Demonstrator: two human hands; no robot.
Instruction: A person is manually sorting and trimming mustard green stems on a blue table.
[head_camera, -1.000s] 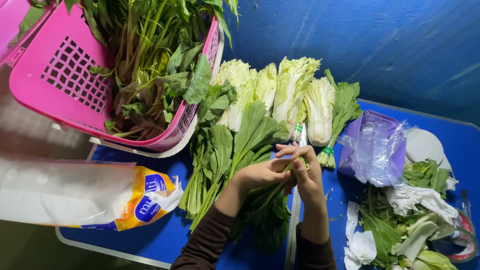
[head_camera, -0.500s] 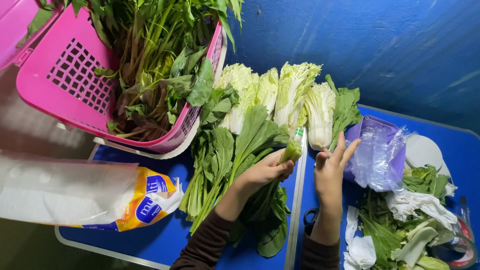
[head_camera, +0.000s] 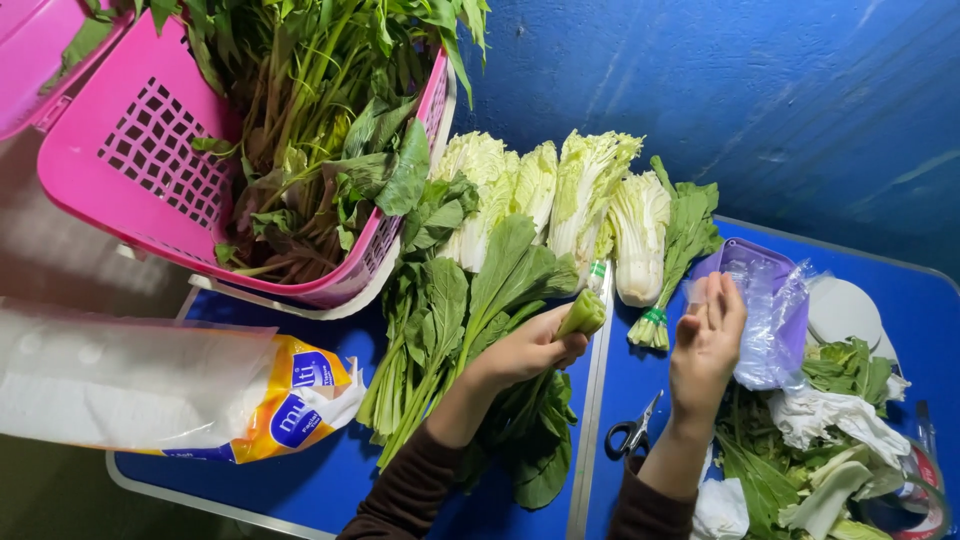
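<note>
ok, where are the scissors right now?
In the head view, the scissors lie on the blue table, low and right of centre, just left of the right hand's wrist and beside the table's centre seam.

- Two arms come up from the bottom of the picture.
- Both arms wear long dark brown sleeves that stop at the wrists.
- The left hand (head_camera: 530, 350) is bare, with no glove.
- The right hand (head_camera: 706, 345) is bare too, with no rings showing.

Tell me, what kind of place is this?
Probably a vegetable stall or packing spot: a blue table piled with leafy greens, a pink basket of stalks, and a roll of plastic bags.
</note>
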